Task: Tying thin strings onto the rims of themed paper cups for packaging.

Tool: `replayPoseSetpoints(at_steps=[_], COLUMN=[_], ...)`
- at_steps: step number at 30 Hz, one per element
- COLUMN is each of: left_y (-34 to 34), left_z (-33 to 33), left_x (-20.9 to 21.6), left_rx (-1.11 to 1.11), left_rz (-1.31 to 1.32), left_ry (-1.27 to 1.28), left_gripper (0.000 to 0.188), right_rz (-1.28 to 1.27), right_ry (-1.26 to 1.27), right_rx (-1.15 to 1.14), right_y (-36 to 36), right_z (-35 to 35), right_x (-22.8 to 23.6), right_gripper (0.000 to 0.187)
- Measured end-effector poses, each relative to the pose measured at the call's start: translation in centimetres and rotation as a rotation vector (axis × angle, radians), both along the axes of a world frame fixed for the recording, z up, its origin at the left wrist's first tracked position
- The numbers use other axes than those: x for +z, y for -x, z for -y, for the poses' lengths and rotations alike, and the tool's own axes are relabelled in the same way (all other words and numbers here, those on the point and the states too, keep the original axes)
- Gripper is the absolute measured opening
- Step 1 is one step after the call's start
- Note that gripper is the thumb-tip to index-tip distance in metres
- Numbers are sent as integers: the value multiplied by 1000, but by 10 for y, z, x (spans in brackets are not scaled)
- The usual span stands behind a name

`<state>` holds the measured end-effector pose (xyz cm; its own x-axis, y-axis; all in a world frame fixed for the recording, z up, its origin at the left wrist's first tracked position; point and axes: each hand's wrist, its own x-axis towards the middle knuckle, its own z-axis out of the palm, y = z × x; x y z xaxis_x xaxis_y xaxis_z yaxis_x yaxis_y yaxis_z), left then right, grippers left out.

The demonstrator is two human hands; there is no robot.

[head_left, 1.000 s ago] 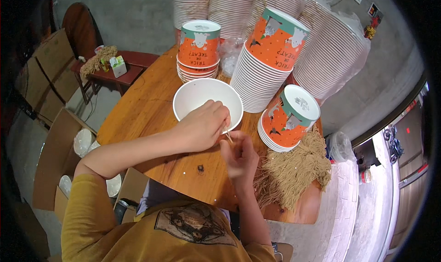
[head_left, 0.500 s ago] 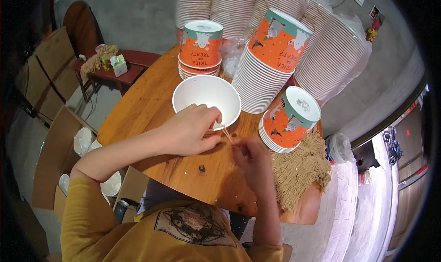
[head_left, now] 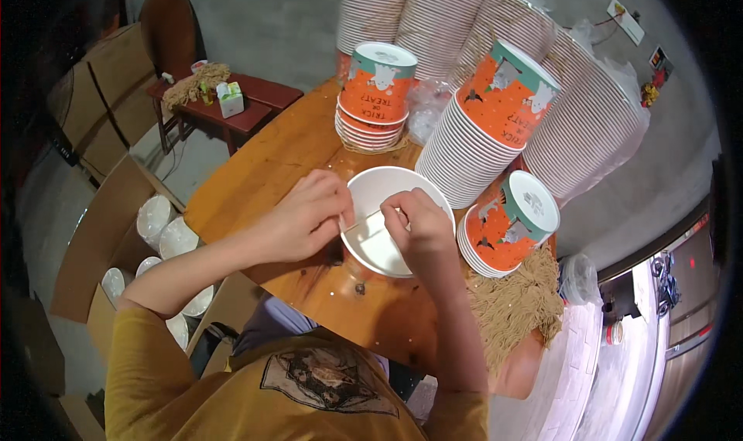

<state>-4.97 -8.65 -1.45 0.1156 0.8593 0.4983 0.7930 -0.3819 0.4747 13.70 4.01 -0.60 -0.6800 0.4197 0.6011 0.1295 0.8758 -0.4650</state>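
Observation:
A white paper bucket (head_left: pixel 379 249) stands mouth up on the wooden table in front of me, slightly tilted. My left hand (head_left: pixel 313 215) is at its left rim, fingers closed in a pinch on one end of a short tan string (head_left: pixel 365 222). The string stretches across the bucket's mouth to my right hand (head_left: pixel 419 223), which pinches the other end over the right part of the opening. My fingers cover both string ends. Beside my right forearm lies a bundle of tan strings (head_left: pixel 520 302) on the table's right side.
Upside-down orange-and-green printed buckets stand in a short stack (head_left: pixel 379 93), a tall stack (head_left: pixel 472 143) and a low stack (head_left: pixel 495 236). Tall wrapped stacks (head_left: pixel 592 116) rise behind. An open carton (head_left: pixel 89 244) with several white buckets stands left; a red bench (head_left: pixel 259 93) is farther back.
My right hand has moved up from the table to over the bucket's mouth. My left hand has shifted from the front rim to the left rim. The string now spans the opening.

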Motion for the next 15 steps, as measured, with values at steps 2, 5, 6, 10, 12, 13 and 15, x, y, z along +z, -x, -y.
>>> replayPoseSetpoints(at_steps=[2, 5, 6, 10, 12, 13, 15], left_y=[-11, -24, -26, -30, -29, -28, -24], left_z=[-1, -6, -7, -13, -15, -15, -13], left_x=[0, -1, -1, -4, -6, -7, -6], left_rx=[90, 226, 253, 302, 302, 303, 319], left_rz=[8, -16, 35, 108, 105, 102, 95], left_ry=[-7, -24, 34, 88, 33, -22, -1], left_gripper=[13, 14, 14, 13, 12, 12, 13], right_rz=[7, 17, 20, -3, 21, 21, 130], right_ry=[6, 11, 9, -9, -188, -186, -280], right_rx=[-12, -35, -46, -9, -174, -175, -397], right_y=[2, 3, 2, 2, 2, 3, 5], right_z=[0, 1, 1, -4, -3, -3, -1], right_x=[-2, -2, -1, -6, -8, -9, -10], right_gripper=[6, 5, 5, 7, 10, 10, 12])
